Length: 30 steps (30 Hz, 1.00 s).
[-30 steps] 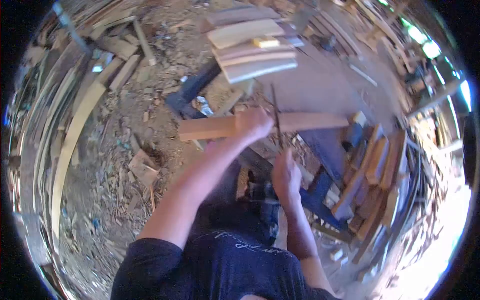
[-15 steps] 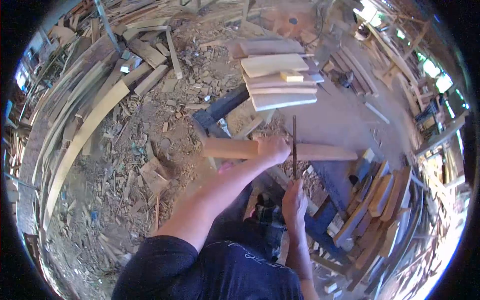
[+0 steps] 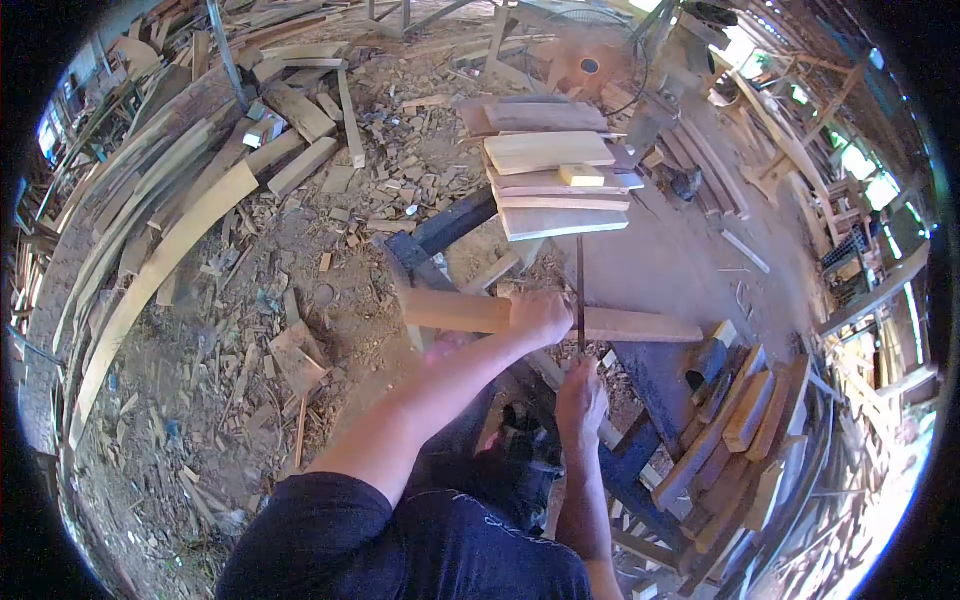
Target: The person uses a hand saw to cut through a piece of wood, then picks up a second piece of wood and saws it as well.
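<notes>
A long reddish-brown wooden board (image 3: 455,311) lies crosswise in front of me on a dark frame (image 3: 448,222). My left hand (image 3: 541,317) is closed over the middle of this board, just left of a long, thin dark blade. The blade, seen nearly edge-on, looks like that of a handsaw (image 3: 581,275) and crosses the board from front to back. On its near end my right hand (image 3: 581,395) is closed, hiding the handle. How deep the blade sits in the wood cannot be made out.
Beyond the board rises a stack of planks (image 3: 552,152) with a small wood block (image 3: 581,175) on top. Cut wood pieces (image 3: 748,412) are piled at the right. Long boards (image 3: 190,240) line the left, and scraps (image 3: 300,355) litter the ground. A fan (image 3: 590,66) stands at the back.
My right hand has pushed slightly forward, and the blade's far end now reaches the plank stack's near edge. My left hand keeps its hold on the board. The whole view has shifted a little.
</notes>
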Tool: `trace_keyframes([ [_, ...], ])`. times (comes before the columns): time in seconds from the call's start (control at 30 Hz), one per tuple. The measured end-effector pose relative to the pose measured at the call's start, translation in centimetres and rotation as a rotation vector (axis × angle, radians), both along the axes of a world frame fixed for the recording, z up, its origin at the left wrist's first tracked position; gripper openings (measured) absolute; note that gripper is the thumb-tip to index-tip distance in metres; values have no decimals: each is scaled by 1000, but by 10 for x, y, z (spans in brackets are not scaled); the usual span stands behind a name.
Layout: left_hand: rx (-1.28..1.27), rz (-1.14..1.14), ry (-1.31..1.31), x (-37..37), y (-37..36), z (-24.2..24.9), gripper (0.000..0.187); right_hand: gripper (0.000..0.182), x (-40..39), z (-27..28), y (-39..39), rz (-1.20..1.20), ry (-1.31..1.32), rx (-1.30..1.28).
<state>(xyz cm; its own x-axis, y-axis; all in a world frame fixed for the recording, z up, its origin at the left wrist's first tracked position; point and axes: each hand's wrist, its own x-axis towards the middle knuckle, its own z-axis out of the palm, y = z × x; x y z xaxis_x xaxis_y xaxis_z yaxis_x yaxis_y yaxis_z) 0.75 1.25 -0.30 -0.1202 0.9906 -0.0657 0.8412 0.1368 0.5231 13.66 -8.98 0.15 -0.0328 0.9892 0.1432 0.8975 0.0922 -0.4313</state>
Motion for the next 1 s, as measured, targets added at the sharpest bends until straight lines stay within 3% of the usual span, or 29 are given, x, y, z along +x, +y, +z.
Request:
trace_keyframes([
  [0.27, 46, -22, 67, -1, 0, -5, 39, 17, 5, 6, -25, -19, -23, -46],
  [0.4, 8, -25, -35, -2, -7, 11, 38, 19, -6, 1, 14, 0, -30, -29],
  [0.6, 74, -4, -14, -3, -6, 8, 37, 16, 2, 8, -25, -26, -67, -101],
  [0.73, 41, -11, -66, -2, -2, 3, 35, 15, -4, 0, 14, 66, -26, 32],
  [0.83, 80, -5, -52, -1, -4, 2, 36, 15, -11, 7, 15, 6, -6, -18],
  [1.0, 55, -4, -6, -2, -1, 1, 36, 16, 0, 7, -17, -7, -6, -80],
])
